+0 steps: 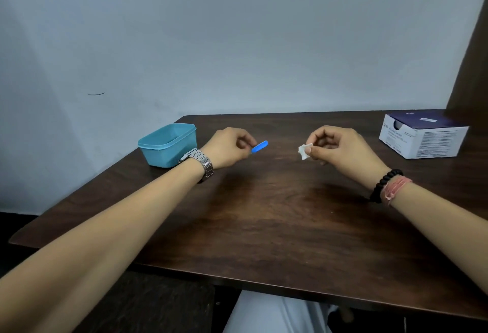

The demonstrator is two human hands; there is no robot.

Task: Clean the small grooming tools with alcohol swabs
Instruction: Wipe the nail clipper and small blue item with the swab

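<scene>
Blue tool (260,146) pinched by left fingers (247,142), swab (305,151) by right.

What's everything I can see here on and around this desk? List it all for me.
Table: one, dark brown wood, fills the lower view.
Tub: one, light blue, open, far left of table.
Swab box: one, white and dark blue, far right of table.
Grooming tool: one, small, blue, pinched in the left hand above the table.
Alcohol swab: one, white, crumpled, pinched in the right hand.
Wall: pale grey-blue, behind the table.
Watch: one, silver metal, left wrist.
Bracelets: two, black beads and pink thread, right wrist.
Left hand: holds the tool.
Right hand: holds the swab.
</scene>
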